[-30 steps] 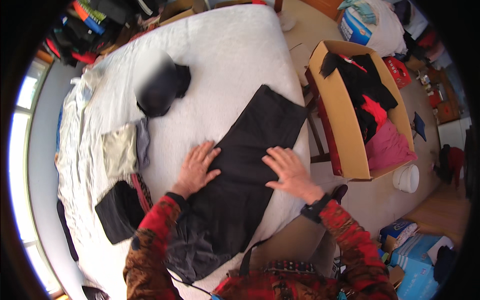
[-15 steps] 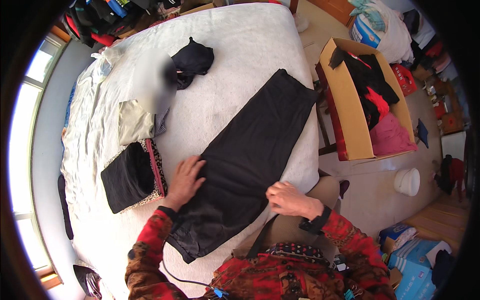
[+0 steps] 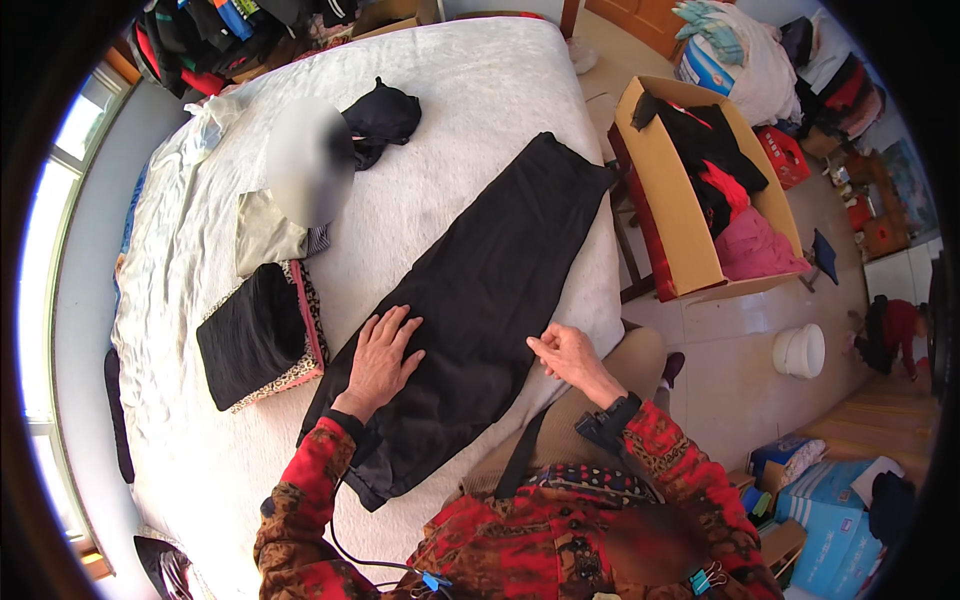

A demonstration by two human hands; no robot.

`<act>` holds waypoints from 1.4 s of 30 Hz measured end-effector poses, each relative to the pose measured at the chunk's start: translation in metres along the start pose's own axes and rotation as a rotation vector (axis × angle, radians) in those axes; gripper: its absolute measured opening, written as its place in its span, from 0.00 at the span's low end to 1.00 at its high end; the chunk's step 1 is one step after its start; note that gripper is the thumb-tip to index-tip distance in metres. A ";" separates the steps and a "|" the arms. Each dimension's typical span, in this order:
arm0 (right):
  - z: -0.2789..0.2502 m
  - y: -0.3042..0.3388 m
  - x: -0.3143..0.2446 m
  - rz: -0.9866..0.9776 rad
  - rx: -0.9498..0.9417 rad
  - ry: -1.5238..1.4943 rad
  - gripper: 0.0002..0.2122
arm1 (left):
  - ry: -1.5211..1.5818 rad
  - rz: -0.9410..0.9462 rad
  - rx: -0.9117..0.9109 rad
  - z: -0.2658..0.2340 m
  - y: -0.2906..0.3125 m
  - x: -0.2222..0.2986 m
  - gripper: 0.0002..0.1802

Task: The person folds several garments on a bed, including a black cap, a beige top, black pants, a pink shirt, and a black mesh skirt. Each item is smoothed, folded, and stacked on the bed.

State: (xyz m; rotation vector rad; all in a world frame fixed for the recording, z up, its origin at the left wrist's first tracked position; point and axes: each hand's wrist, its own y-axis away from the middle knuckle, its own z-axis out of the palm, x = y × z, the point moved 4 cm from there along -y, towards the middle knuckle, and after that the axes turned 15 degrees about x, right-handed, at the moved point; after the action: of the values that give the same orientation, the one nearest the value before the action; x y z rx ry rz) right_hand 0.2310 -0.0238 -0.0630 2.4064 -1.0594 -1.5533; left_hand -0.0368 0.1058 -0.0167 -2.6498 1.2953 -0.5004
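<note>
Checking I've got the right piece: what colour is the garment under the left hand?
The garment is black, seen best in the head view.

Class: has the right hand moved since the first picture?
Yes, downward in the picture: the right hand, earlier about level with the near end of the cardboard box, is now lower.

A white bucket (image 3: 799, 351) sits on the pale floor (image 3: 722, 352)

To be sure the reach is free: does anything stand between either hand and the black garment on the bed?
Nothing visible does. The left hand rests spread on the black garment; the right hand is at its right edge, whether it grips there is unclear. The folded pile lies aside, to the left.
</note>
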 end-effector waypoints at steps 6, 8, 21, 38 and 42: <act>-0.003 0.001 -0.017 -0.342 0.152 0.078 0.12 | 0.118 0.129 -0.014 0.010 -0.035 0.022 0.27; -0.006 0.008 -0.028 -0.590 0.325 0.177 0.11 | 0.140 0.209 0.001 0.019 -0.050 0.033 0.26; 0.044 0.033 -0.022 0.302 -0.700 -0.267 0.27 | 0.115 0.243 -0.111 0.057 -0.085 0.026 0.26; 0.012 0.041 -0.006 0.333 -0.487 -0.357 0.25 | 0.151 0.155 -0.006 0.061 -0.077 0.036 0.30; 0.012 0.022 -0.002 0.298 -0.326 -0.348 0.23 | 0.185 0.251 -0.051 0.051 -0.047 0.069 0.33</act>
State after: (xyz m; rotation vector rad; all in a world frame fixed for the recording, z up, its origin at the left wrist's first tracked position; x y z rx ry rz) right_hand 0.2094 -0.0356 -0.0578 1.7236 -1.0560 -1.8968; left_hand 0.0559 0.0795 -0.0349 -2.4775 1.6863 -0.6941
